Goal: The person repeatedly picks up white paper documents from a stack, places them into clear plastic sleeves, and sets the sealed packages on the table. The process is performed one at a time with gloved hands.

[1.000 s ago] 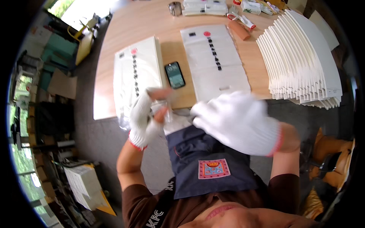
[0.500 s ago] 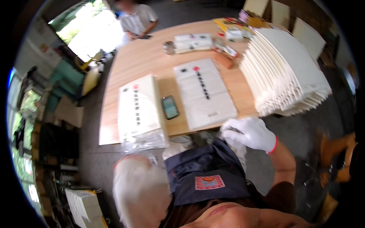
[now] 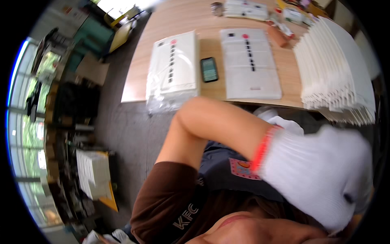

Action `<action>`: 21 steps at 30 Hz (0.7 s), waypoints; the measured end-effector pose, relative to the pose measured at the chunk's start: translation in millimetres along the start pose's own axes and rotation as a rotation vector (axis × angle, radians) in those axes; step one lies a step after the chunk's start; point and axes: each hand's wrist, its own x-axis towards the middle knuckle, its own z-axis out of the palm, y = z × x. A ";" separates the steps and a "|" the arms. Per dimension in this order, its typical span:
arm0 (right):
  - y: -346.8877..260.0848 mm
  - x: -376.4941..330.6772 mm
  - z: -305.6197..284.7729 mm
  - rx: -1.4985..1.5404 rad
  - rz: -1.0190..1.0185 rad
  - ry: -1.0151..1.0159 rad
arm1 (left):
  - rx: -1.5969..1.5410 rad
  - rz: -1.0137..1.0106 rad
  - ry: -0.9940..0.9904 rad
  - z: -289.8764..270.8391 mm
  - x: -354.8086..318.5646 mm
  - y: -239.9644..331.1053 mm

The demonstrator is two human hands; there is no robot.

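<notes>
My left hand [image 3: 321,179], in a white knit glove with a red cuff, is raised close to the camera at the right. Its bare forearm crosses my body from a bent elbow [image 3: 191,116]. The glove is blurred and I cannot make out its fingers or anything in it. My right hand is not in view. On the wooden table [image 3: 195,16] ahead lie a plastic-wrapped stack of white flat bags [image 3: 172,65], a dark phone [image 3: 209,69], a single white flat bag [image 3: 250,63] and a large fanned stack of white bags [image 3: 341,73].
Small packets and boxes [image 3: 248,8] sit at the table's far edge. On the grey floor to my left stand a stack of white sheets [image 3: 93,173], a cardboard box [image 3: 91,69] and dark shelving. I wear a dark apron with a red patch [image 3: 241,168].
My left hand has swung from low at the left up and across to the right, near the camera. The right hand, seen at the table's front edge before, has gone out of view.
</notes>
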 end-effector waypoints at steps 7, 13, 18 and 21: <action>11.7 9.0 35.3 0.144 0.232 0.012 | -0.324 -0.202 -0.414 -0.3 -35.0 -1.2; 12.0 13.9 52.5 0.060 0.249 -0.070 | -1.103 -0.224 -0.226 -34.6 -66.8 -1.9; -2.5 21.7 57.4 0.016 0.206 -0.011 | -1.179 -0.381 -0.419 -52.2 -69.0 3.3; -6.7 33.6 57.6 0.080 0.186 -0.049 | -1.322 -0.210 -0.405 -48.3 -75.8 -6.8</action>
